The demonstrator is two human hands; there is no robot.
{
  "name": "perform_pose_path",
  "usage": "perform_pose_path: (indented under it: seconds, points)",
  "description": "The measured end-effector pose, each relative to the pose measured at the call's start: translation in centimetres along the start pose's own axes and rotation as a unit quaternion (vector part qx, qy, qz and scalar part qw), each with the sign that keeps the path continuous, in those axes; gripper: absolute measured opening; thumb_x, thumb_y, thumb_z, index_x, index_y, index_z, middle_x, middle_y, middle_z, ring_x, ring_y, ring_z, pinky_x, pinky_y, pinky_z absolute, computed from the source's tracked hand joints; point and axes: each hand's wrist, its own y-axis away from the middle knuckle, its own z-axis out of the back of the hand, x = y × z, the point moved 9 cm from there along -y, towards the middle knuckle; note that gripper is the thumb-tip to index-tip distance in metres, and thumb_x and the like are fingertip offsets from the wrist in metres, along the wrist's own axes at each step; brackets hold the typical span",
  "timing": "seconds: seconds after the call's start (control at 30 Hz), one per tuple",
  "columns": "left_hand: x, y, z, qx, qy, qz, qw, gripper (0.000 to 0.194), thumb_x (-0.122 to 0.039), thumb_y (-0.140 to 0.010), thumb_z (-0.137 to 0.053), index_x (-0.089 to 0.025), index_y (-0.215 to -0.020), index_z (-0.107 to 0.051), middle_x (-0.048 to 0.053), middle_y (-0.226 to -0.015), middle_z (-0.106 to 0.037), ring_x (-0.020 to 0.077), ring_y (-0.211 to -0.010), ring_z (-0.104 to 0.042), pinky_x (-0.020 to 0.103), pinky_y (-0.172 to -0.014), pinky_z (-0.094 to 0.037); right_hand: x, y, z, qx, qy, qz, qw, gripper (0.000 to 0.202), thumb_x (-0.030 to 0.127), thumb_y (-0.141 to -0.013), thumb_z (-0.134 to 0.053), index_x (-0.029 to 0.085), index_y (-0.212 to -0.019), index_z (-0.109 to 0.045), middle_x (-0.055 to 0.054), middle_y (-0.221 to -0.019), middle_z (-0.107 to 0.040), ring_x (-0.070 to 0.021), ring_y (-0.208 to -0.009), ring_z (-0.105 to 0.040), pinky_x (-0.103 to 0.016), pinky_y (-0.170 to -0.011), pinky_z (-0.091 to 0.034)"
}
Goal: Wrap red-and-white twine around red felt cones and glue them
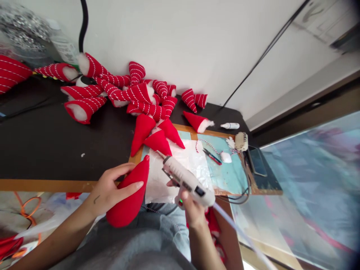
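Observation:
My left hand [114,191] is wrapped around a plump red stuffed fabric cone [131,198], its narrow tip pointing up and away from me. In my right hand [192,210] is a white hot glue gun [188,180] with a small dark display and a long glue stick [242,232] trailing from its back. The gun's nozzle points up and left, a little apart from the cone's tip. Just past the nozzle, several plain red stuffed cones [159,140] lie together. A white plastic sheet [194,161] is spread beneath the gun.
Many red cones with white stitched stripes [140,93] are heaped against the wall. On the right lie a pen-like cutter [212,156], a white case [225,157], twisted cord, a phone [257,161] and a small white bottle [230,126]. Cables [247,180] hang at the table edge.

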Motion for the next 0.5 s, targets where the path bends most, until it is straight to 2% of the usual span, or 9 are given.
perform_pose_path:
  seconds: [0.07, 0.13, 0.17, 0.23, 0.3, 0.33, 0.43, 0.5]
  points:
    - [-0.2, 0.1, -0.1, 0.003, 0.016, 0.003, 1.0, 0.046, -0.053, -0.074, -0.086, -0.022, -0.108, -0.084, 0.011, -0.123, -0.08, 0.0328, -0.105, -0.077, 0.032, -0.077, -0.066, -1.4, -0.3, 1.7, 0.0, 0.011, -0.018, 1.0, 0.044, 0.063, -0.107, -0.042, 0.023, -0.106, -0.062, -0.007, -0.096, -0.066, -0.0239, -0.082, -0.064, -0.038, -0.069, -0.049]
    - [-0.2, 0.1, -0.2, 0.014, 0.038, 0.011, 0.999, 0.042, -0.052, -0.078, -0.085, -0.023, -0.109, -0.084, 0.01, -0.11, -0.083, 0.0308, -0.096, -0.079, 0.032, -0.074, -0.066, -2.4, -0.9, 3.7, 0.0, 0.115, 0.002, 0.993, 0.03, 0.051, -0.105, -0.052, 0.022, -0.11, -0.061, -0.007, -0.099, -0.066, -0.025, -0.086, -0.064, -0.037, -0.073, -0.051]
    - [-0.1, 0.1, -0.4, 0.031, 0.049, 0.017, 0.998, 0.04, -0.051, -0.079, -0.084, -0.024, -0.109, -0.083, 0.009, -0.104, -0.084, 0.0298, -0.09, -0.079, 0.032, -0.072, -0.066, -3.1, -1.3, 4.6, 0.003, 0.201, 0.011, 0.979, 0.023, 0.043, -0.104, -0.056, 0.021, -0.109, -0.06, -0.008, -0.1, -0.065, -0.0263, -0.088, -0.063, -0.039, -0.075, -0.052]
    - [0.4, 0.1, -0.8, 0.072, 0.067, 0.028, 0.995, 0.039, -0.05, -0.081, -0.084, -0.024, -0.111, -0.082, 0.008, -0.097, -0.084, 0.0288, -0.082, -0.08, 0.033, -0.069, -0.066, -4.7, -2.1, 5.7, 0.021, 0.38, 0.022, 0.924, 0.012, 0.023, -0.098, -0.056, 0.019, -0.109, -0.06, -0.013, -0.105, -0.066, -0.0302, -0.095, -0.061, -0.043, -0.082, -0.053]
    - [1.0, 0.2, -1.0, 0.1, 0.077, 0.03, 0.992, 0.04, -0.049, -0.081, -0.085, -0.023, -0.112, -0.082, 0.009, -0.097, -0.084, 0.0292, -0.08, -0.08, 0.034, -0.067, -0.066, -6.7, -2.6, 6.2, 0.042, 0.489, 0.022, 0.871, 0.022, 0.008, -0.09, -0.052, 0.016, -0.109, -0.062, -0.017, -0.108, -0.065, -0.0341, -0.1, -0.059, -0.047, -0.087, -0.053]
    - [1.2, 0.2, -1.0, 0.1, 0.079, 0.027, 0.991, 0.041, -0.048, -0.08, -0.085, -0.023, -0.113, -0.082, 0.009, -0.098, -0.084, 0.0292, -0.081, -0.079, 0.033, -0.068, -0.065, -7.6, -2.8, 6.2, 0.054, 0.512, 0.018, 0.857, 0.028, 0.004, -0.087, -0.05, 0.014, -0.11, -0.062, -0.019, -0.108, -0.065, -0.0353, -0.102, -0.058, -0.049, -0.089, -0.053]
    - [1.9, 0.8, -0.6, 0.065, 0.091, 0.024, 0.993, 0.042, -0.048, -0.079, -0.085, -0.024, -0.114, -0.081, 0.009, -0.101, -0.083, 0.0286, -0.086, -0.078, 0.032, -0.073, -0.064, -9.5, -2.8, 6.1, 0.081, 0.524, 0.009, 0.848, 0.033, 0.003, -0.085, -0.051, 0.012, -0.114, -0.063, -0.02, -0.11, -0.064, -0.0365, -0.105, -0.058, -0.052, -0.094, -0.054]
    - [2.1, 1.4, -0.5, 0.041, 0.099, 0.016, 0.994, 0.042, -0.047, -0.078, -0.084, -0.025, -0.114, -0.081, 0.01, -0.109, -0.082, 0.0293, -0.094, -0.077, 0.033, -0.079, -0.063, -9.6, -2.5, 5.9, 0.099, 0.525, 0.009, 0.845, 0.037, 0.006, -0.088, -0.052, 0.011, -0.124, -0.061, -0.022, -0.117, -0.064, -0.0373, -0.112, -0.059, -0.054, -0.099, -0.055]
